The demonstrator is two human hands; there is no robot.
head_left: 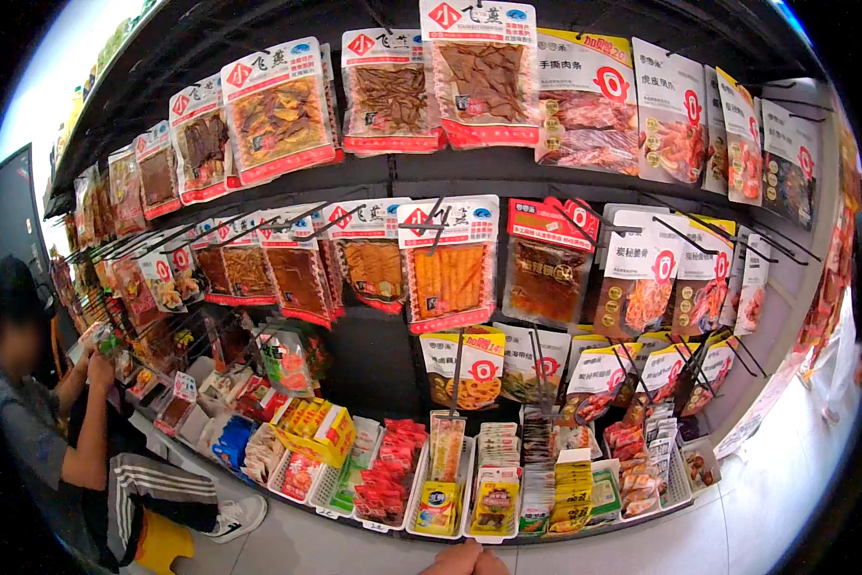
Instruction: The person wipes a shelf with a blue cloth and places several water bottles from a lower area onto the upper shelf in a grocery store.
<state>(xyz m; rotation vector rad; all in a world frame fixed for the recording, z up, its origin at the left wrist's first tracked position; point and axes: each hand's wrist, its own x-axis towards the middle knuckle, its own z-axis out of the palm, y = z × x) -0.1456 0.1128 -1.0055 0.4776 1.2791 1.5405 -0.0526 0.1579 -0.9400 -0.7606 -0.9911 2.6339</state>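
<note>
At the bottom edge, just in front of the lowest shelf, my left hand (454,559) and my right hand (490,563) show close together, seemingly touching. Only a small part of each is in view, and their fingers are mostly cut off, so I cannot tell whether they hold anything. Nearest to them are white plastic baskets (413,508) of small snack packets. One basket has a yellow packet (437,509) at its front; beside it stands another yellow packet (495,503) with a dark picture.
Bagged snacks, such as a pouch of orange strips (451,278), hang on metal hooks (437,216) that jut outward. A yellow display box (313,430) sits on the baskets. At left a person (43,412) sits on a yellow stool (165,541), holding a packet. Grey floor tiles (354,556) lie in front.
</note>
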